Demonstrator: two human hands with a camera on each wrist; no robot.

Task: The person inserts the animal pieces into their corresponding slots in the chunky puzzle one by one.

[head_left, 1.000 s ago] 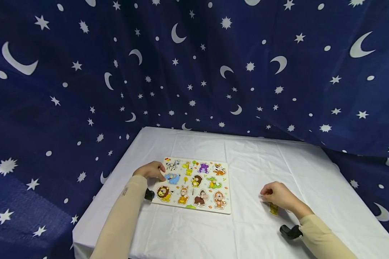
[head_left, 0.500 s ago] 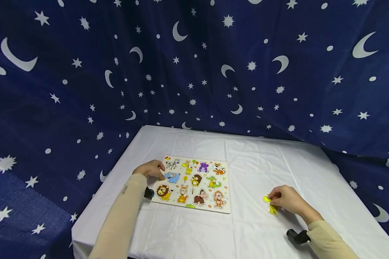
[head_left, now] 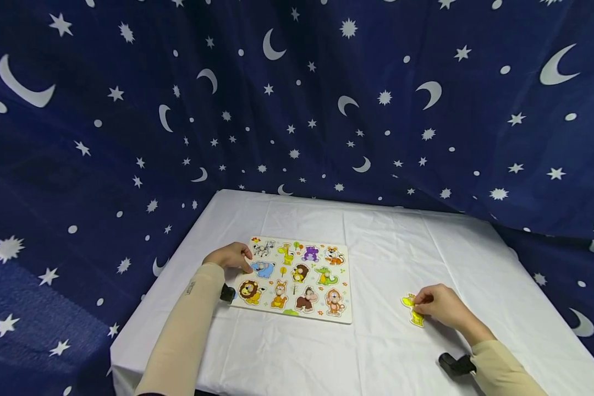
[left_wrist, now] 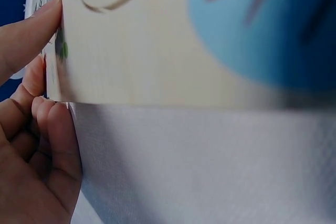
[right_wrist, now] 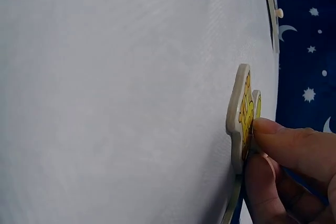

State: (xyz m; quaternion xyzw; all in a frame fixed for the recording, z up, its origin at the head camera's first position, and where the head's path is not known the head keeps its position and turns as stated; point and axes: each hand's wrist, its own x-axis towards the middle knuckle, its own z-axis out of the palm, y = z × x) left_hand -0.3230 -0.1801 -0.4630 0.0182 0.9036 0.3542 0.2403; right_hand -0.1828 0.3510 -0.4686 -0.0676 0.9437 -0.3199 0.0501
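Note:
The puzzle board (head_left: 283, 290), pale with several rows of cartoon animals, lies flat on the left half of the table. At its left edge, beside the blue elephant (head_left: 263, 270), my left hand (head_left: 230, 257) grips the board. The left wrist view has the thumb (left_wrist: 34, 38) against that edge and the other fingers curled below it. Off to the right, my right hand (head_left: 440, 307) pinches a yellow giraffe puzzle piece (head_left: 416, 317) between thumb and fingers. In the right wrist view the giraffe piece stands on edge just off the cloth; the exact grip point is partly hidden.
White cloth (head_left: 297, 363) with creases covers the table. A dark blue curtain (head_left: 297, 110) with moons and stars hangs behind and at both sides. Black wrist cameras (head_left: 457, 364) sit on the forearms. A thin pale edge shows under the giraffe in the right wrist view.
My right hand has shifted slightly right and toward me, and the giraffe piece now shows more fully in its fingers. The left hand and board have stayed put.

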